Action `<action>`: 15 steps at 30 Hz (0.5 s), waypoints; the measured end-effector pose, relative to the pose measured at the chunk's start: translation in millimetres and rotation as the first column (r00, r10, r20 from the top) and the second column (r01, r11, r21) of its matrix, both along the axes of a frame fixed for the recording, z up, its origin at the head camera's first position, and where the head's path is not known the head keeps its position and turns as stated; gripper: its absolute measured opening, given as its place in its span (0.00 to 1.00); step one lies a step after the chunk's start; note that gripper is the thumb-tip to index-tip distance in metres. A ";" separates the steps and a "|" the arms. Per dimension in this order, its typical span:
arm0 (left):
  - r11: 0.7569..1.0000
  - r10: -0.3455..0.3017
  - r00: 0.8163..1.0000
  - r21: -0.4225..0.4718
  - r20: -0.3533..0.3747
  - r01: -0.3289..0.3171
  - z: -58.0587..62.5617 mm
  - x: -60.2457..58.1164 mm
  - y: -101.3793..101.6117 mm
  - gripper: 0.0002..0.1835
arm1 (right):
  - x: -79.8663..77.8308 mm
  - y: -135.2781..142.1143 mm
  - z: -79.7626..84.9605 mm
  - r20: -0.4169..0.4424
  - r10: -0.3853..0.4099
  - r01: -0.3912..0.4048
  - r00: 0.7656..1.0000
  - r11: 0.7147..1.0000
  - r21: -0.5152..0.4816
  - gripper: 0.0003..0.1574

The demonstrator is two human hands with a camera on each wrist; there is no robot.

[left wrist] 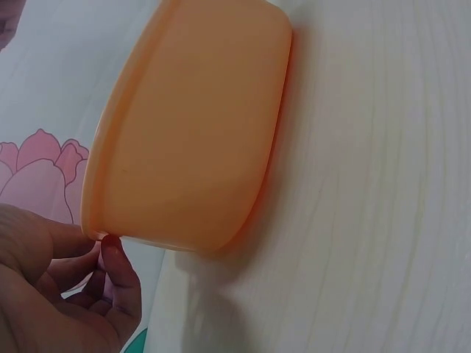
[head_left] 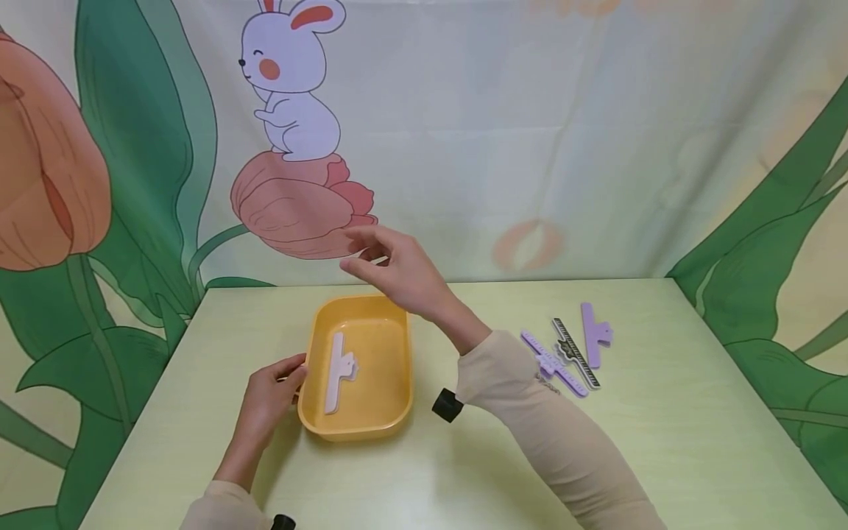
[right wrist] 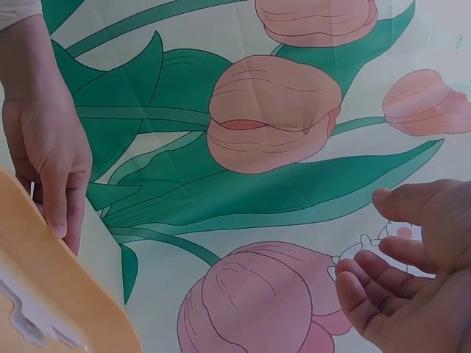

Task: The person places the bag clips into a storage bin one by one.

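My left hand (head_left: 265, 397) pinches the left rim of a yellow plastic tray (head_left: 389, 423) between thumb and fingers; the left wrist view shows the grip at the rim. Inside the tray, toward its left side, lies a white bar-shaped clip (head_left: 334, 375) with a handle facing right. Above the tray's far right corner my right hand (head_left: 400, 272) hovers with nothing in it, fingers relaxed and slightly bent. In the right wrist view that hand (right wrist: 419, 272) appears against the backdrop, fingers apart from the thumb.
On the table's right side lie a purple ruler clip (head_left: 570, 380), a black ruler clip (head_left: 586, 368) close against it, and a plain purple clip (head_left: 589, 338). My right sleeve (head_left: 523, 390) partly covers that area. A printed cloth backdrop (head_left: 464, 147) stands behind the table.
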State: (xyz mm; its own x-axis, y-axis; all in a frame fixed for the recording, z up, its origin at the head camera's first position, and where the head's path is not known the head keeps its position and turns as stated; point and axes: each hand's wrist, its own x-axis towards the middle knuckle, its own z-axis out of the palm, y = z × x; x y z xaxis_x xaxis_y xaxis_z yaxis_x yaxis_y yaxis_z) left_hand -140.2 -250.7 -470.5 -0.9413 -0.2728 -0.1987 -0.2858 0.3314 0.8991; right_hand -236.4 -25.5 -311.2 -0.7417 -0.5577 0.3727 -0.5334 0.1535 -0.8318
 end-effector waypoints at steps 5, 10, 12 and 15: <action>1.000 -0.001 1.000 0.001 0.002 0.001 0.9 0.1 -0.1 0.23 | -0.4 10.4 -0.8 0.011 -0.021 0.021 1.000 1.000 -0.011 0.28; 1.000 0.001 1.000 0.001 0.003 -0.001 2.2 0.5 -0.3 0.23 | -0.7 20.5 -1.1 0.022 -0.035 0.035 0.999 0.999 -0.014 0.28; 1.000 0.002 1.000 0.004 0.006 -0.002 2.3 0.9 0.0 0.23 | -1.5 25.0 -2.3 0.027 -0.037 0.037 0.999 0.999 -0.019 0.29; 1.000 0.001 1.000 0.007 0.006 -0.001 1.7 0.8 0.9 0.23 | -3.4 32.7 -5.7 0.039 -0.052 0.053 0.998 0.998 -0.022 0.29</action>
